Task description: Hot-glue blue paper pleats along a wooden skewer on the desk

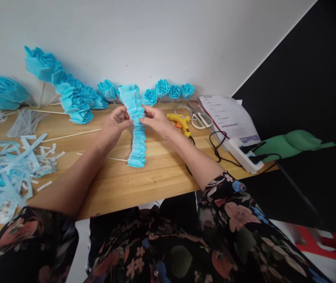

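Note:
A long strip of blue pleated fabric [137, 135] hangs upright between my hands, its folds stacked down its length and its lower end near the table. My left hand [117, 121] pinches the strip's left edge, thumb in front. On the opposite edge, my right hand [155, 119] grips it with thumb and fingers at about the same height. Behind the strip's lower end, a thin stick [116, 158] lies on the wooden table [121, 182]. Another thin stick [73, 135] reaches toward my left wrist.
Blue fabric flowers [76, 96] on sticks lean along the wall. Blue and white scraps [11, 169] cover the table's left. Right of my hands lie a yellow glue gun [182, 120], scissors [201, 120], papers [229, 114] and a power strip [241, 154] with cords.

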Tool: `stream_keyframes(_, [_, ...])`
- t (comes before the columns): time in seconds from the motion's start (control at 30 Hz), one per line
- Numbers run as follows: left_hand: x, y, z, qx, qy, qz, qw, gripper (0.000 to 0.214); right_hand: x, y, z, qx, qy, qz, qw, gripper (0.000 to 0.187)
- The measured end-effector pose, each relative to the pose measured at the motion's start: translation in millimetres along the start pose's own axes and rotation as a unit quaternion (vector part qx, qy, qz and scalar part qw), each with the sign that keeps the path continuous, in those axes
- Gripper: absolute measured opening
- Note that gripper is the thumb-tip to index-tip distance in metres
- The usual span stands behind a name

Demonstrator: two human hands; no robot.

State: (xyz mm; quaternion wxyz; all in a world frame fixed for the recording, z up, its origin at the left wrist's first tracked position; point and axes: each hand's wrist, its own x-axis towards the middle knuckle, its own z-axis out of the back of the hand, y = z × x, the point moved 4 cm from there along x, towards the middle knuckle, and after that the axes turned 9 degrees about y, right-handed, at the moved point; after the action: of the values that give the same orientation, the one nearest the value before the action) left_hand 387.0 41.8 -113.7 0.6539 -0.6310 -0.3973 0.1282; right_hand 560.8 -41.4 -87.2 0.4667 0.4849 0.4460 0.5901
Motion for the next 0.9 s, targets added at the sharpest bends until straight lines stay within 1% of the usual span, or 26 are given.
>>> stream_keyframes(0.13, [0.8,2.1,4.0,-0.017,-0.010,0.001,1.000,0.046,-1.1,5.9,2.2,0.053,0.017,0.019,0.998,0.040])
stream_keyframes(0.2, [1.5,2.7,8.2,-0.026,-0.022,-0.003,0.999,0.043,-3.1,10.0,5.4,0.080,0.015,0.014,0.997,0.045])
stream_keyframes(0.27, [2.1,2.9,12.3,-0.035,-0.034,-0.010,0.999,0.040,-4.9,11.8,8.4,0.095,0.005,0.000,0.995,0.047])
stream_keyframes(0.37, [2.1,3.2,15.2,-0.043,-0.042,-0.011,0.998,0.039,-5.7,11.1,10.2,0.091,-0.014,-0.014,0.996,0.045])
stream_keyframes(0.5, [1.4,3.2,12.2,-0.041,-0.032,0.001,0.999,0.041,-4.7,8.6,9.0,0.074,-0.030,-0.023,0.997,0.043])
stream_keyframes(0.6, [1.2,1.7,8.8,-0.045,-0.027,-0.001,0.999,0.041,-3.7,9.7,7.1,0.073,-0.022,-0.005,0.997,0.043])
stream_keyframes(0.73, [1.3,0.1,5.1,-0.041,-0.019,0.000,0.999,0.041,-1.4,8.4,3.8,0.069,0.007,0.019,0.997,0.043])
stream_keyframes(0.8, [1.2,0.0,3.7,-0.038,-0.012,0.001,0.999,0.043,0.6,4.8,2.4,0.060,0.018,0.019,0.998,0.041])
stream_keyframes(0.9, [0.7,0.6,3.2,-0.035,-0.004,0.005,0.999,0.044,2.6,0.0,2.0,0.038,0.015,0.014,0.999,0.032])
